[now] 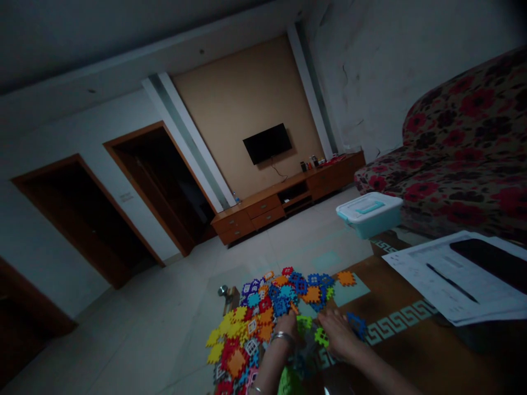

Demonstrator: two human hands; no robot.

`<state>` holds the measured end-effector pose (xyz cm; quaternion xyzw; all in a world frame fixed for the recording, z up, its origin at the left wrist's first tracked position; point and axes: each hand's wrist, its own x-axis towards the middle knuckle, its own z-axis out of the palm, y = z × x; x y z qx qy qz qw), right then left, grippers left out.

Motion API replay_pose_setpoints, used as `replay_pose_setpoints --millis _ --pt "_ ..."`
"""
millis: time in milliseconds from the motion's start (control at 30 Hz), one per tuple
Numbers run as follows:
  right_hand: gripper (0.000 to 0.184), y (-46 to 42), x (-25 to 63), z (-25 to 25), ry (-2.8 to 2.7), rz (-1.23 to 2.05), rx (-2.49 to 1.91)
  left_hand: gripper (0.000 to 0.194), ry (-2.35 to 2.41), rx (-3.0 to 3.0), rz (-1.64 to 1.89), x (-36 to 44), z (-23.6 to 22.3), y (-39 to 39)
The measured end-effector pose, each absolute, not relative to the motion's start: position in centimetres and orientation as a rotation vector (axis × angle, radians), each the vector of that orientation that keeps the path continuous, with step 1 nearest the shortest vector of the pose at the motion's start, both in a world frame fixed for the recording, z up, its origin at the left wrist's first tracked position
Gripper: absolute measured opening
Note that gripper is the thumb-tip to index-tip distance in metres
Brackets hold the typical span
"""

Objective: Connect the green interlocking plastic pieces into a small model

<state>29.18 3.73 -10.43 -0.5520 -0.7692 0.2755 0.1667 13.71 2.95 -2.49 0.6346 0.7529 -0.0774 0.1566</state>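
Seen from the head-worn camera, tilted hard across the frame, a heap of interlocking plastic waffle tiles [263,312] in red, orange, yellow, blue, purple and lime green lies mostly flat on a see-through surface [349,291], apparently glass. The heap's long axis runs diagonally from the lower left of the frame to the upper right, where a lone orange tile [346,278] marks its far end.

The person's bare hands work at the near edge of the heap, close together but not touching. The left hand [286,325], a silver bangle [284,338] on its wrist, is just beside a lime-green tile [303,323]. The right hand [337,332] lies over a second lime-green tile [321,337], with a blue tile [356,325] just beyond. Whether either hand is gripping a tile cannot be told.

To the right lie printed white papers [415,269], a black pen [453,282] and a dark tablet [494,262], above a brown rug with a cream Greek-key border [395,323]. A teal plastic box with a white lid [369,214] stands by a red-flowered sofa [465,159]. Across the white tiled floor [123,329], a low wooden cabinet [242,219] sits beneath a wall-mounted black television [267,143].
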Motion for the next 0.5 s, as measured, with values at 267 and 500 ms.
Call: replay_pose_setpoints --millis 267,500 --pt "0.08 -0.3 27.7 -6.4 -2.22 1.076 -0.98 0.055 2.116 1.932 0.003 7.4 2.2 -1.6" --pt "0.071 -3.2 25.3 -6.3 -2.304 1.122 -0.577 0.054 2.033 1.991 0.335 2.6 1.6 -6.3"
